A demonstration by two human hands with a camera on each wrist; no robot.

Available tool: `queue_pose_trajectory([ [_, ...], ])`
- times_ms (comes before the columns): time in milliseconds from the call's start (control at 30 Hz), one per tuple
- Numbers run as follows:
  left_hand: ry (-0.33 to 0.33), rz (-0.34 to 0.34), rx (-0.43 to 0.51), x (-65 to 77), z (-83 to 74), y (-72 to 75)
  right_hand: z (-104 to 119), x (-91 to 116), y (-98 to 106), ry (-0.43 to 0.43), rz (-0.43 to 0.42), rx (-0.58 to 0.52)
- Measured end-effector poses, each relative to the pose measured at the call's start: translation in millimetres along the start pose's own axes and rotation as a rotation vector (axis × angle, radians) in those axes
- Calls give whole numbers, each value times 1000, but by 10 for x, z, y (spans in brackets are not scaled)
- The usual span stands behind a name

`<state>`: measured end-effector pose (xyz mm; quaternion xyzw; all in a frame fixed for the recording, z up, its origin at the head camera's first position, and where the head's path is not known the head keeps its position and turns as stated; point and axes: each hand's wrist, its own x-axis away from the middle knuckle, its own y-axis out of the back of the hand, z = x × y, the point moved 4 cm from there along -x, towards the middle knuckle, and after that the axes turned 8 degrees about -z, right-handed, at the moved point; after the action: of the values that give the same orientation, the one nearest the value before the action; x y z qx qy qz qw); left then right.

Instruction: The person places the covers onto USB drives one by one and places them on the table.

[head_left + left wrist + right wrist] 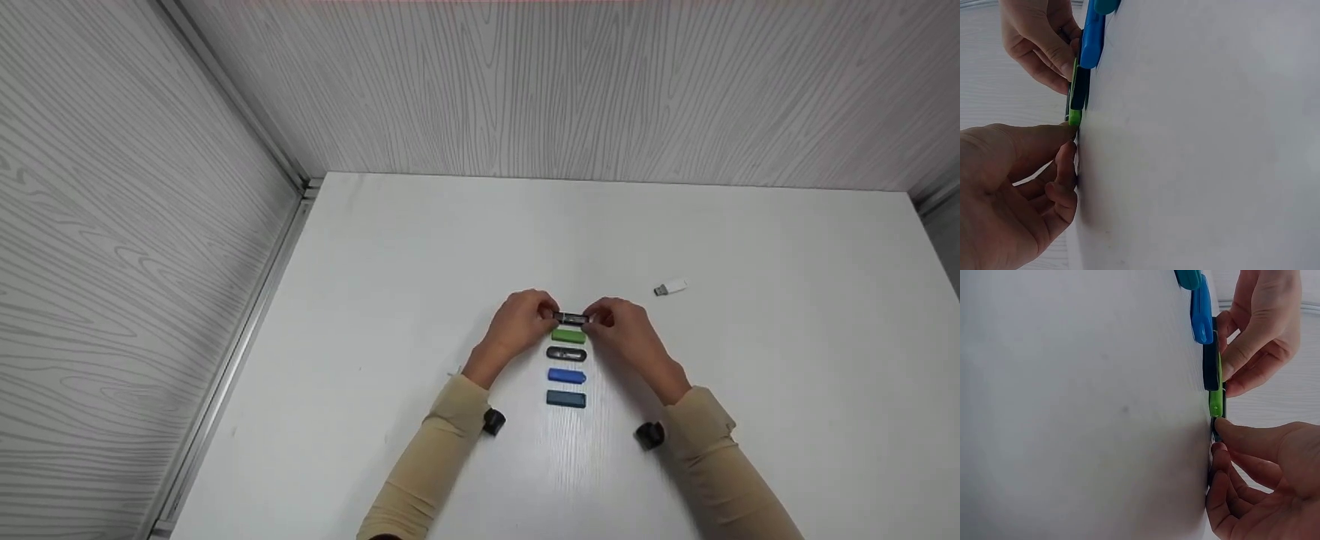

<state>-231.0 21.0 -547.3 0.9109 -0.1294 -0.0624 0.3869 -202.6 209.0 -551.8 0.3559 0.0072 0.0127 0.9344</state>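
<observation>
A dark flash drive with a silver part (572, 319) lies crosswise at the far end of a column of flash drives. My left hand (521, 319) pinches its left end between thumb and fingers, and my right hand (626, 326) does the same at its right end. Just nearer lies a green flash drive (568, 337), close beneath both thumbs. Below it come a black round-ended flash drive (566, 354), a blue one (566, 376) and a dark teal one (566, 399), roughly parallel. In both wrist views the nearer drives partly hide the held one.
A white flash drive with a bare metal plug (670, 287) lies apart, beyond my right hand. All of this is on a white tabletop (420, 247), with wood-grain panels (562, 90) rising behind and at the left. Black wrist cameras (649, 435) sit by both sleeves.
</observation>
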Motion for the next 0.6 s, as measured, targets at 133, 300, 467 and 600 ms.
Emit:
queue_pose_trajectory([
  [133, -1, 7, 43, -2, 24, 7, 7, 10, -9, -1, 1, 3],
  [300, 5, 9, 96, 19, 74, 38, 4, 22, -12, -3, 24, 4],
  [467, 31, -9, 115, 60, 81, 130, -25, 29, 28, -22, 48, -27],
  [600, 49, -13, 130, 103, 43, 250, -63, 30, 95, -58, 55, -37],
])
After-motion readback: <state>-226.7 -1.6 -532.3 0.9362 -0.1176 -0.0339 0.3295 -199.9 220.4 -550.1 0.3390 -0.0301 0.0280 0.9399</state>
